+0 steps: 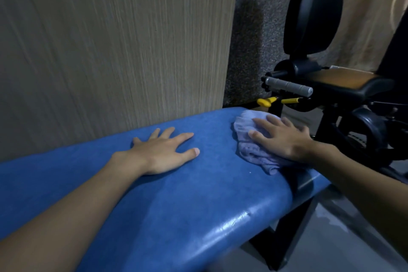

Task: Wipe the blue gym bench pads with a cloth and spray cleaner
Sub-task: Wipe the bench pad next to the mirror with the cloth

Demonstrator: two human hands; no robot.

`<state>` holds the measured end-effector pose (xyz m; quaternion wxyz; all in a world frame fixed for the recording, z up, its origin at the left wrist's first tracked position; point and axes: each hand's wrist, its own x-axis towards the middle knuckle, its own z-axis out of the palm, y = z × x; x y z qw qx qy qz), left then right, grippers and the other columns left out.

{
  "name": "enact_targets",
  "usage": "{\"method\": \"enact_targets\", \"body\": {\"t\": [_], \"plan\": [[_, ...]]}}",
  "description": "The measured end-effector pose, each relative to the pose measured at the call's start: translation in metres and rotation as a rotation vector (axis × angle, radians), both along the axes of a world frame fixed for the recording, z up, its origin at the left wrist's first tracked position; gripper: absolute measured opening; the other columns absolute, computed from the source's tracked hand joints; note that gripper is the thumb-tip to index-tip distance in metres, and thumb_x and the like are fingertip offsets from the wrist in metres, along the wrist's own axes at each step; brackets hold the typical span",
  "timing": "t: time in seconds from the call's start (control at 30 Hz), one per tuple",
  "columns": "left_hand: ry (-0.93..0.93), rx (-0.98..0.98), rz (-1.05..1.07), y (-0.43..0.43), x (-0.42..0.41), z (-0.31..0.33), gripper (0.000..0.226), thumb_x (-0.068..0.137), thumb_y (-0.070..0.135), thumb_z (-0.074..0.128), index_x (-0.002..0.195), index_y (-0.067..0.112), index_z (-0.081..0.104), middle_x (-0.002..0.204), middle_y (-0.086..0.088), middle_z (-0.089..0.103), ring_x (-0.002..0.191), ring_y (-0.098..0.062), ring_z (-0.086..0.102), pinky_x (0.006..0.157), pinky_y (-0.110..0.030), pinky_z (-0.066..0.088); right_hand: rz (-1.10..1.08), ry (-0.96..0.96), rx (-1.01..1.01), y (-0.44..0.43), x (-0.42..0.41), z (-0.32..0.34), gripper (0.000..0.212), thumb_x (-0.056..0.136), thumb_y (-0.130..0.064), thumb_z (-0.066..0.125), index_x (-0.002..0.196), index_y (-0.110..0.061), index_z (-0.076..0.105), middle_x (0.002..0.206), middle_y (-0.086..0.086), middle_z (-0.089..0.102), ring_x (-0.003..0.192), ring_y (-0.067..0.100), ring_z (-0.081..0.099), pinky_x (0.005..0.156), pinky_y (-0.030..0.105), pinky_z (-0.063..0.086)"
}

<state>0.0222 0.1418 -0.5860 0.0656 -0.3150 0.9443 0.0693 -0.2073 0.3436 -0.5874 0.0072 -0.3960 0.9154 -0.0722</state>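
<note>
Cloth (254,152) first: pale lilac, bunched and rumpled. I judge it light, soft and limp, so it will fold and drag wherever the palm pushes it. My right hand (284,137) lies flat on top of it, fingers straight and spread, pressing rather than gripping. Part of the cloth sticks out beyond the fingertips and more trails from under the heel of the hand, at the pad's rounded end. To carry it along I would bear down through the palm over the thick middle of the bunch, or gather a fold if it starts to slip loose. My left hand (163,152) rests well apart from the right, also flat and relaxed, fingers splayed on the bare pad (198,201), holding nothing and seemingly bracing me.

The pad under both hands is blue and looks like vinyl, firm with a little give, I'd guess. Its curved edge nearest me shines; whether that is wetness or plain gloss I cannot tell. I see no spray bottle. Beyond the left fingertips a wood-grain wall (110,40) rises close behind the pad. Past the right hand stands a black machine (353,90) with a grey grip (289,86) and a yellow lever (265,102), near enough to catch knuckles on a long stroke. Grey floor (344,234) shows below.
</note>
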Motion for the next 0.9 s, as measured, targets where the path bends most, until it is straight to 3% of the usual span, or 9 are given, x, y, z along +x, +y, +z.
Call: {"method": "enact_targets", "body": {"t": [0.23,0.9], "plan": [[0.018,-0.027,-0.005,0.001,0.025,-0.005,0.071,0.083,0.087,0.021,0.148,0.062,0.006,0.168,0.01,-0.001,0.154,-0.021,-0.005,0.116,-0.065,0.003,0.011,-0.01,-0.015,-0.02,0.015,-0.016,0.076,0.083,-0.081,0.015,0.151,-0.049,0.012,0.165,-0.005,0.002,0.15,0.031,0.004,0.116,0.058,0.009],[0.017,-0.023,0.114,-0.014,0.138,-0.009,0.067,0.088,0.082,0.018,0.149,0.061,0.005,0.168,0.01,-0.003,0.154,-0.016,-0.007,0.119,-0.061,-0.001,0.209,-0.016,-0.017,-0.086,0.143,-0.014,0.061,0.093,-0.067,0.021,0.151,-0.046,0.015,0.165,-0.004,0.001,0.15,0.03,0.0,0.118,0.053,0.005]]}}
